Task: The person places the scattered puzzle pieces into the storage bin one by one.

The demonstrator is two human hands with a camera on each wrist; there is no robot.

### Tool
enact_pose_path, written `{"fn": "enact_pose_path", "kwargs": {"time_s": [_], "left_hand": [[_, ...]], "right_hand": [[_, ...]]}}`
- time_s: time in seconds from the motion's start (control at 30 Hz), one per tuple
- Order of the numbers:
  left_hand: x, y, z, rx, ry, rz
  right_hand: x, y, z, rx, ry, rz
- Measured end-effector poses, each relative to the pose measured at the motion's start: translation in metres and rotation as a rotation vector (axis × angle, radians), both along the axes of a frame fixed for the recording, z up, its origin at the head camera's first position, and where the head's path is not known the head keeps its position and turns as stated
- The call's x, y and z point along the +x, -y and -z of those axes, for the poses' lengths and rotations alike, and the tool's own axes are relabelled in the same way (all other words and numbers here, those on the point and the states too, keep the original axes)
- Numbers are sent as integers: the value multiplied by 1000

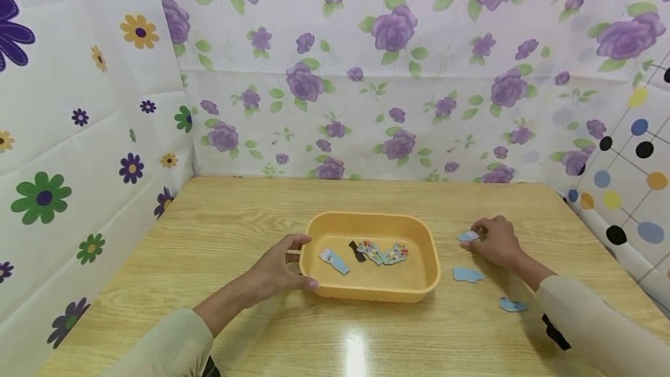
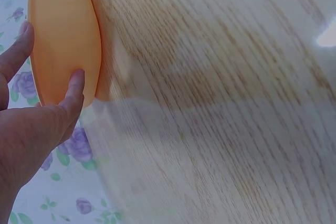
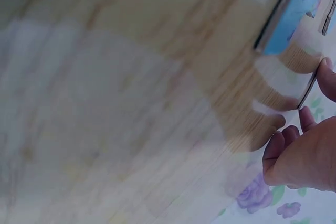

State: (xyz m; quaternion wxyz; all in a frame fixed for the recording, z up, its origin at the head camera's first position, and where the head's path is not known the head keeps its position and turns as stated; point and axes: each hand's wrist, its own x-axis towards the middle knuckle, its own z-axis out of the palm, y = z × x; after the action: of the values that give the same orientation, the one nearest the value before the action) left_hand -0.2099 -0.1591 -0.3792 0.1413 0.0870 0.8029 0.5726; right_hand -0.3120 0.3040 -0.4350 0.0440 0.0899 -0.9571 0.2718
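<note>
An orange plastic tray [image 1: 369,292] stands mid-table with several puzzle pieces inside: a light-blue one [image 1: 335,262], a black one [image 1: 358,251] and two multicoloured ones [image 1: 396,253]. My left hand [image 1: 274,266] holds the tray's left end, thumb at the front corner and fingers at the left rim; the left wrist view shows fingertips against its outer wall [image 2: 65,30]. To the right of the tray, my right hand [image 1: 497,241] pinches a light-blue puzzle piece [image 1: 467,236] between thumb and fingers. In the right wrist view that piece [image 3: 310,85] appears nearly edge-on, close above the tabletop.
Two more light-blue puzzle pieces lie on the wooden table [image 1: 251,208], one just right of the tray [image 1: 467,274] and one nearer the right forearm [image 1: 512,305]. Flowered cloth [image 1: 356,115] hangs behind the table, with patterned sheets along both sides.
</note>
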Motion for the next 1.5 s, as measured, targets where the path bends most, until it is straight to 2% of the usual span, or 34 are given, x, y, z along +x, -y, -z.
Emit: {"fn": "enact_pose_path", "kwargs": {"time_s": [0.27, 0.5, 0.67, 0.8, 0.93, 1.3, 1.5], "left_hand": [[0, 0, 0, -7, 1, 4], [0, 0, 0, -11, -4, 5], [0, -2, 0, -15, -3, -13], [0, -1, 0, -13, -3, -1], [0, 0, 0, -12, -4, 11], [-1, -1, 1, -13, -2, -4], [-1, 1, 1, 4, -5, 25]], "right_hand": [[-1, 0, 2, -35, -1, -30], [-2, -2, -6, -115, 40, -69], [-2, -4, -13, -128, 29, -67], [-3, -8, -15, -129, 17, -63], [-4, -9, -22, -149, 25, -62], [-2, 7, -44, -183, 84, -112], [0, 17, -50, -200, 83, -130]]}}
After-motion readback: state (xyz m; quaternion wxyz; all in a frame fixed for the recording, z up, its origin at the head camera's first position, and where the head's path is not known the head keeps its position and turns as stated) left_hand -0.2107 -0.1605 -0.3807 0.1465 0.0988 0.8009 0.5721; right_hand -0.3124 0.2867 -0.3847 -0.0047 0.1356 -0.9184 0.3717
